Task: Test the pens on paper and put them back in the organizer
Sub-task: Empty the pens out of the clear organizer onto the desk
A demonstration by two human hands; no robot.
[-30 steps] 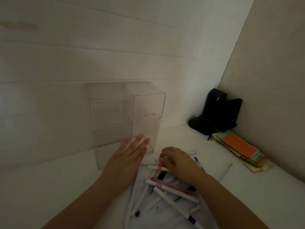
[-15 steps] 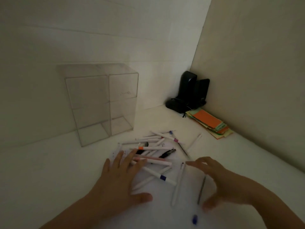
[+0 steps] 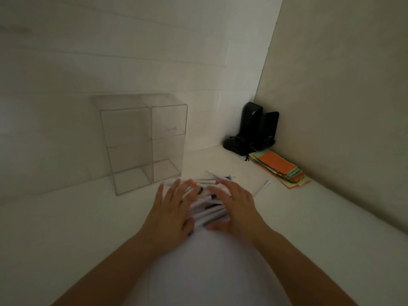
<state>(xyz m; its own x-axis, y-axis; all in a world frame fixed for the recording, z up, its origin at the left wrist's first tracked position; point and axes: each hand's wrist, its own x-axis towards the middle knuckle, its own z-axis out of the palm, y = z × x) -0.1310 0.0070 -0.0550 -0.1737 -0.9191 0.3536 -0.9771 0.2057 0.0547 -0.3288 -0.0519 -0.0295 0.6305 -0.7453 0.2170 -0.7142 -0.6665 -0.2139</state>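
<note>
Both hands flat on a heap of pens [image 3: 209, 208] on the white table [image 3: 66, 239], just in front of the clear organizer [image 3: 143, 142]; left hand [image 3: 174, 208] has fingers spread and straight, pressing the left edge of the heap, right hand [image 3: 236, 206] has fingers loosely extended over the right edge, thumb low near the pen ends; neither hand wraps or pinches a single pen, looks like corralling them together. Pens are probably light, stiff, round plastic barrels, so they will roll and slip off each other when pushed; best taken one at a time by a pinch at mid-barrel, or scooped as a bundle from both sides. A few strays lie apart: one with a pink band [image 3: 217, 182] past the fingertips, one white pen [image 3: 262, 187] off to the right. Organizer compartments look empty, thin clear walls, likely fragile and easy to knock. Hard to tell: paper for testing not clearly made out, white-on-white under the heap; pen count hidden under palms; caps on or off unclear; dim light, tips blurred. Black speakers [image 3: 254, 129] and coloured paper stack [image 3: 280, 168] sit in the corner, well apart
</note>
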